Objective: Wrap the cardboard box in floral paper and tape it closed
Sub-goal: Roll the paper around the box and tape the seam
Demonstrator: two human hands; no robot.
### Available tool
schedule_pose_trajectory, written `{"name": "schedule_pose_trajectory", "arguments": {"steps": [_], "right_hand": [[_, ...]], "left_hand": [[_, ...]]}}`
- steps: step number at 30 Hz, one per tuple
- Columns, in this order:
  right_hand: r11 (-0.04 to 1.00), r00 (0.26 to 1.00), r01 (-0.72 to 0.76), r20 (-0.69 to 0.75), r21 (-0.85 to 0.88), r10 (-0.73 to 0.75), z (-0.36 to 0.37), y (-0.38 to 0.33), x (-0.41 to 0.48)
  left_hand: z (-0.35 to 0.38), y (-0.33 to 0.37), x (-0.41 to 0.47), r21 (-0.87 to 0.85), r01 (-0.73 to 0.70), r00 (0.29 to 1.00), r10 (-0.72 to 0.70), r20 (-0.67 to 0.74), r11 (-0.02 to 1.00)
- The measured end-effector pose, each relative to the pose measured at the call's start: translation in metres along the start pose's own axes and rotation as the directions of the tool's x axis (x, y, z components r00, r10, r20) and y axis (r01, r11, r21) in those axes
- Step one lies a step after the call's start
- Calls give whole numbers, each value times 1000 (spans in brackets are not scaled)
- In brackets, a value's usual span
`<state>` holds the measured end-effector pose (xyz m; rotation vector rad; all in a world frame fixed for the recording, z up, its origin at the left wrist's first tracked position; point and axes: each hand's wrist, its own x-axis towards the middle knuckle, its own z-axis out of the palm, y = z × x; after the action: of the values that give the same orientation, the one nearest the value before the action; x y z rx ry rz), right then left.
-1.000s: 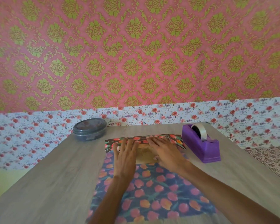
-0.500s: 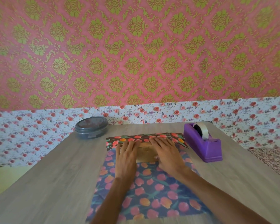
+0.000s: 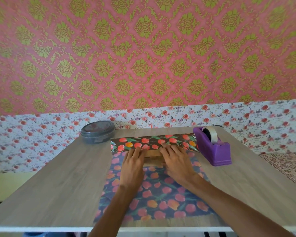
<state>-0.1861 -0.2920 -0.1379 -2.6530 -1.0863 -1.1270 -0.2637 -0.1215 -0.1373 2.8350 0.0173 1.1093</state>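
Observation:
A brown cardboard box (image 3: 153,159) lies on a sheet of dark floral paper (image 3: 157,199) spread on the table. The far edge of the paper (image 3: 152,142) is folded over the box top toward me, its bright printed side up. My left hand (image 3: 132,165) and my right hand (image 3: 175,159) lie flat with straight fingers on the box, fingertips pressing the folded paper edge down. Only a strip of bare box shows between the hands.
A purple tape dispenser (image 3: 213,147) with a clear roll stands right of the box. A round grey lidded tin (image 3: 97,132) sits at the back left. The wooden table (image 3: 58,185) ends at a patterned wall; its front edge is near me.
The folded flap has come slightly further over the box. Both hands stay flat on it, shifted little.

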Motion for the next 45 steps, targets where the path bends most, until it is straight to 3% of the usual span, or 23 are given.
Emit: {"name": "schedule_pose_trajectory", "arguments": {"steps": [2,5,10,14,18,22,24,27,30,33,35,38,42,45], "right_hand": [[999,998,36,-54,25,-34,-6,2,4],[991,996,83,-20,102,-81,-25,9,21],[988,977,99,178,122,-119,-47,27,55],[991,879,33,468,131,-91,-47,34,72],[990,938,95,324,105,-125,-44,31,57],[986,974,123,176,112,-141,-39,28,30],[987,982,133,123,87,-143,-39,24,21],[990,986,134,98,53,-138,-42,17,14],[990,987,143,73,13,-144,-44,14,7],[985,984,169,53,31,-170,-46,16,3],[980,981,165,86,115,-175,-55,20,9],[964,952,114,250,241,-176,-69,27,25],[976,876,-4,472,220,-102,-74,31,35],[976,880,-40,470,216,-68,-74,29,28]], "left_hand": [[-2,-1,-6,8,-27,999,27,-18,1000],[-5,-2,-13,24,-59,997,60,-43,998],[-6,0,-15,95,-85,993,91,-68,992],[-6,1,-18,151,-91,993,102,-63,984],[-20,8,-17,129,-64,998,67,-20,990],[-50,9,5,-76,63,997,-66,-37,995],[-56,2,16,37,-11,1000,12,-27,999],[-58,-6,28,74,-97,984,84,159,993],[-57,-15,34,17,-85,921,72,383,996],[-56,-15,31,41,-99,907,73,416,994],[-55,-11,27,109,-129,911,74,405,986],[-55,-4,25,181,-145,908,59,414,973],[-57,-2,28,231,-144,895,27,445,962],[-57,0,31,249,-171,896,45,443,953]]}}
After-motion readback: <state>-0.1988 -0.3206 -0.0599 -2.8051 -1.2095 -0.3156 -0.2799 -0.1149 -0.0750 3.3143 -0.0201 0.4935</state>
